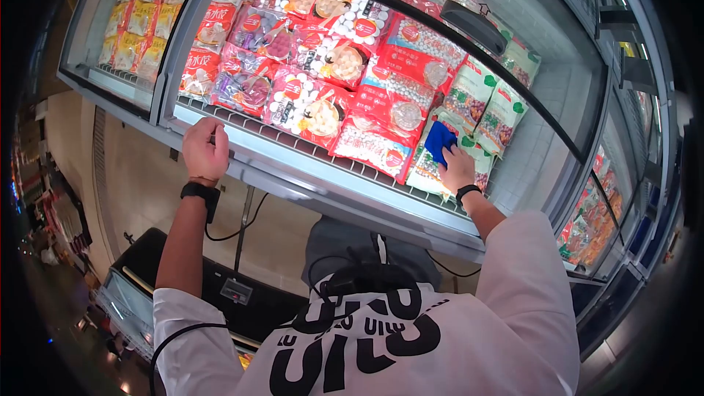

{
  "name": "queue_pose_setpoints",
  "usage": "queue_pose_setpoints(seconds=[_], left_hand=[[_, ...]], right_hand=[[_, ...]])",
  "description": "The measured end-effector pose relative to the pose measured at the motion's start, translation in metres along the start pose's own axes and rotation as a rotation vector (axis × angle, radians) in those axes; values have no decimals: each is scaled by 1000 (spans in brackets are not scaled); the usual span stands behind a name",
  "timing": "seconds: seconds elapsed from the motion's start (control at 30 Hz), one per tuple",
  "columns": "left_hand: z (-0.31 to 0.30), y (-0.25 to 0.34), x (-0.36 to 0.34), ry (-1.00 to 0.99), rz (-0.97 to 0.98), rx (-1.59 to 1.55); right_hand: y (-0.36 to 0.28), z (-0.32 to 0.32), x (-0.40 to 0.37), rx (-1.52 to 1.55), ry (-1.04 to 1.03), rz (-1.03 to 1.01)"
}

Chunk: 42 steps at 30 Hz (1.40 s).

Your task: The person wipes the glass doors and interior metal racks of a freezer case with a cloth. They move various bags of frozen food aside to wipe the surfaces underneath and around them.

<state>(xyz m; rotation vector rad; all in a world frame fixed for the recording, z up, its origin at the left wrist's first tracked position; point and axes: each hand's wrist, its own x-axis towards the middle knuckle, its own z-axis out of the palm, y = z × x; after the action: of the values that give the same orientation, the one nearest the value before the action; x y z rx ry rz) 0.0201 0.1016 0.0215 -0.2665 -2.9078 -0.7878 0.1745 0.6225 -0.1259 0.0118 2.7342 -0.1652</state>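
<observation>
My right hand (458,170) reaches into the chest freezer, its fingers closed on a blue cloth (440,141). The cloth lies against the green-and-white bags of mixed vegetables (469,92) at the right end of the stock. My left hand (205,149) is closed at the freezer's front rim (293,185), thumb uppermost, below the red dumpling bags (198,73). Part of its fingers is hidden. Red-and-white bags of rice balls (315,106) fill the space between my hands.
A sliding glass lid with a black handle (475,28) covers the back. Yellow packs (139,22) fill the left compartment. Below the freezer, a black case (249,297) stands by a wire basket (136,315). Cables (246,229) hang near my body.
</observation>
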Motion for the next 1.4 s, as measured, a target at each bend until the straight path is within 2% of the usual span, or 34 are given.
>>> queue_pose_setpoints(seconds=[0.17, 0.23, 0.33, 0.43, 0.53, 0.7, 0.77, 1.1, 1.23, 1.3, 1.4], left_hand=[[-1, 1, 3, -1, 20, -16], [-1, -1, 1, 0, 24, -13], [-1, -2, 2, 8, 38, -17], [0, -1, 3, 16, 61, -11], [-2, -2, 2, 17, 82, 11], [5, 27, -4, -16, 104, -6], [15, 43, -18, -90, 180, -41], [40, 104, -42, -100, 126, 39], [56, 115, -51, -125, 79, -4], [63, 123, -56, -48, 111, 27], [70, 139, -63, -25, 91, 34]], right_hand=[[-20, -6, 1, -57, -118, 73], [-21, -6, 7, -78, -104, 72], [-24, -14, 18, -140, -268, 71], [-20, -21, 34, -57, -283, 105], [-22, -22, 56, -49, -383, 166], [-10, -14, 63, -26, -415, 167], [-6, -10, 62, -13, -433, 184], [6, 3, 50, 87, -202, 21], [8, 11, 36, 60, -141, -121], [2, 9, 28, 76, -160, -180], [-4, 16, 14, 98, -111, -392]])
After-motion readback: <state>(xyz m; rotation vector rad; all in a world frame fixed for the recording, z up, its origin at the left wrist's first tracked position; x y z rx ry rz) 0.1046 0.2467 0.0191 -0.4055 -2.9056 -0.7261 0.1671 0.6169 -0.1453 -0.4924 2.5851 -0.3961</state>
